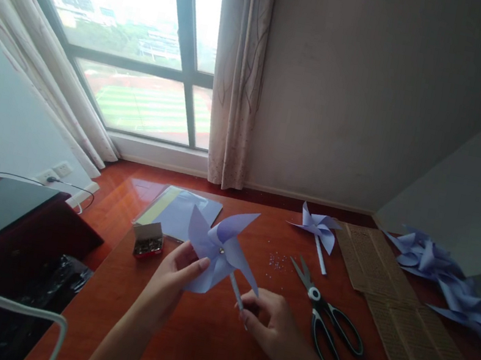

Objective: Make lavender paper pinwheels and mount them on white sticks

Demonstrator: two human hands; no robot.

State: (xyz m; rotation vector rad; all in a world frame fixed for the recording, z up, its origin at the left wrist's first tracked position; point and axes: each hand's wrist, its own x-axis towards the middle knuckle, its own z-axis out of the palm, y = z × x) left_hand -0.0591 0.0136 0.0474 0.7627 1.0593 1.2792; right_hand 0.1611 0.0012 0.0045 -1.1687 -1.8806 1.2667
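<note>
Above the wooden table (192, 345) I hold a purple paper pinwheel (229, 246) upright, with a small metal fastener at its centre. My left hand (181, 269) pinches one of its blades between thumb and fingers. My right hand (271, 322) is closed round the lower part of the pale paper stick (237, 291). To the right of that hand lie scissors (315, 308) with black and white handles, blades apart. Behind them a second pinwheel (316, 224) rests on the table, its stick pointing toward me. Tiny paper bits (277, 262) are scattered by the scissor tips.
A small open box (148, 240) of metal pieces stands at the left, before a clear packet of purple paper sheets (184, 207). Brown cardboard (386, 305) covers the table's right side. Several more pinwheels (427, 256) lie beyond it. A white cable (13, 306) loops at lower left.
</note>
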